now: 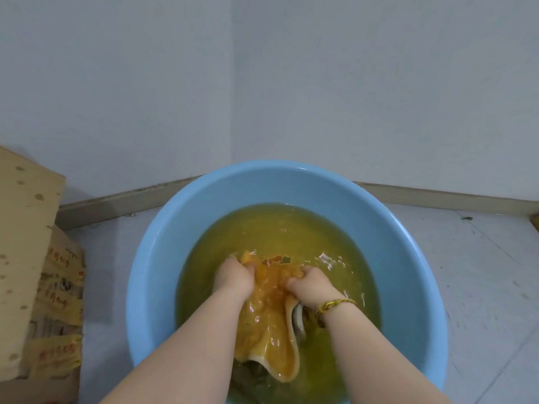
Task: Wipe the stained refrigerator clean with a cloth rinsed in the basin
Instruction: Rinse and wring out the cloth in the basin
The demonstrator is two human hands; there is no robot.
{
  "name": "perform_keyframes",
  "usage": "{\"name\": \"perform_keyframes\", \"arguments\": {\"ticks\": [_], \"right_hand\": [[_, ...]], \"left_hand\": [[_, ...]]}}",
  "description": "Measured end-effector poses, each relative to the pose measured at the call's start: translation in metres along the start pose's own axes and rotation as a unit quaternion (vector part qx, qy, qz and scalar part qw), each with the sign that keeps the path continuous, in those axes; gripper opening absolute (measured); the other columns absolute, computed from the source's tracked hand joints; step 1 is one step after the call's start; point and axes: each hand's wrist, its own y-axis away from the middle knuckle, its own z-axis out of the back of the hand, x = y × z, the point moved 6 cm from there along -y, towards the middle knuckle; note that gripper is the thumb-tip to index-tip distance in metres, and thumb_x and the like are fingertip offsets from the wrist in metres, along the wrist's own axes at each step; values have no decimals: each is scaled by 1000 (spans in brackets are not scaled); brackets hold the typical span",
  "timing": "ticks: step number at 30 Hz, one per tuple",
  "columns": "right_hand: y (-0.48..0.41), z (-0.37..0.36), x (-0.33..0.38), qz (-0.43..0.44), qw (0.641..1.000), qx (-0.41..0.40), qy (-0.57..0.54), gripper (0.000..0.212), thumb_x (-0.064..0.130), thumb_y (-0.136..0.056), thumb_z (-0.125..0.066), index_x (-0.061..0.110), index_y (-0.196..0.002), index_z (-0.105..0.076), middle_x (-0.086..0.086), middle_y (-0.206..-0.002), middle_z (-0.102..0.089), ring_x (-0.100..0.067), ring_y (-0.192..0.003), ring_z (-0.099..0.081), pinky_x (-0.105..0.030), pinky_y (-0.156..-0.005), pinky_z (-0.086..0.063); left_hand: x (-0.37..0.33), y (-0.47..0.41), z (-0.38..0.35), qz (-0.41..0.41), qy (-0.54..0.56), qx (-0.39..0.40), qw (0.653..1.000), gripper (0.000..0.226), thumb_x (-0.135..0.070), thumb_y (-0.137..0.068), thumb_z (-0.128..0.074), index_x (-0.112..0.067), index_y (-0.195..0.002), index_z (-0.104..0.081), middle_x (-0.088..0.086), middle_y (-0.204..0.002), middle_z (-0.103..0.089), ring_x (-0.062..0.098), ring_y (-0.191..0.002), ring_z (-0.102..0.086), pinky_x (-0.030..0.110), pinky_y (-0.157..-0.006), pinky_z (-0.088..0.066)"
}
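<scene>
A round light-blue basin (151,258) stands on the floor, holding yellow-tinted water (277,228). An orange-stained wet cloth (268,325) lies bunched in the water at the basin's near side. My left hand (233,277) grips the cloth's left part with curled fingers. My right hand (310,282) grips its right part, a yellow braided bracelet on that wrist. Both hands are partly in the water, close together. The cloth's lower edge trails toward me. No refrigerator is in view.
Taped cardboard boxes (38,272) stand stacked at the left, close to the basin. White walls meet in a corner behind the basin, with a baseboard (437,196) along them. Pale tiled floor (481,272) stretches to the right.
</scene>
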Motion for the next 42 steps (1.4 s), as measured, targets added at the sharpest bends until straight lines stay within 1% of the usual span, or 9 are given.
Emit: {"name": "perform_keyframes", "arguments": {"ticks": [3,8,12,18,27,31,33,37,42], "right_hand": [[11,8,10,-2,972,-12,-236,40,21,-89,-58,1,-122,-52,-15,-101,-65,-25,-83,-61,-33,-80,-50],[49,18,58,154,958,-152,-186,37,31,-86,-59,14,-60,-39,2,-56,-43,-15,-56,-40,-28,-54,-35],[47,26,64,152,943,-218,-199,43,27,-92,-50,14,-54,-34,2,-53,-38,-13,-52,-33,-30,-52,-26],[70,25,77,196,930,-216,-224,47,23,-93,-48,17,-49,-33,5,-47,-36,-12,-49,-32,-30,-54,-26],[43,61,63,69,910,-128,-387,37,37,-92,-50,9,-67,-47,-14,-61,-41,-19,-60,-44,-26,-61,-39],[61,76,63,111,855,-78,-500,37,31,-92,-51,10,-63,-53,-1,-42,-52,-10,-39,-53,-16,-42,-45],[70,74,73,176,864,-51,-469,30,18,-92,-51,11,-63,-56,0,-47,-53,-9,-46,-53,-22,-50,-45],[89,62,93,332,912,-61,-233,35,-7,-80,-44,23,-76,-63,-6,-65,-65,-4,-64,-55,-17,-60,-46],[103,50,90,456,853,-253,-3,55,27,-66,-54,44,-117,-42,20,-113,-47,6,-110,-39,-13,-100,-25]], "left_hand": [[-7,7,-4,36,171,26,984,51,-31,-97,-37,0,-138,-33,18,-140,-40,34,-126,-40,39,-101,-35],[-43,30,16,-64,271,-12,960,40,-36,-97,-32,-9,-117,-53,7,-110,-57,24,-106,-52,30,-90,-40],[-65,53,22,-139,259,-27,955,36,-37,-98,-29,-13,-86,-53,-2,-76,-51,14,-73,-48,26,-65,-37],[-72,53,39,-179,291,-55,938,47,-36,-97,-31,-14,-58,-45,2,-62,-49,22,-67,-49,35,-70,-42],[-89,69,26,-163,411,97,892,39,-45,-93,-35,-17,-93,-62,3,-100,-66,18,-99,-61,34,-92,-47],[-91,67,25,-139,438,158,874,93,-84,-59,-43,-21,-127,-51,-1,-130,-54,18,-121,-50,42,-106,-35],[-94,75,21,-148,428,176,874,107,-88,-41,-51,-20,-124,-51,0,-125,-58,17,-116,-54,42,-102,-39],[-92,72,25,-160,471,101,862,41,-40,-70,-70,-19,-95,-46,5,-92,-63,17,-83,-64,35,-81,-52],[-88,61,46,-150,572,37,806,12,-23,-88,-56,-11,-86,-54,2,-68,-61,7,-51,-61,18,-51,-52]]}}
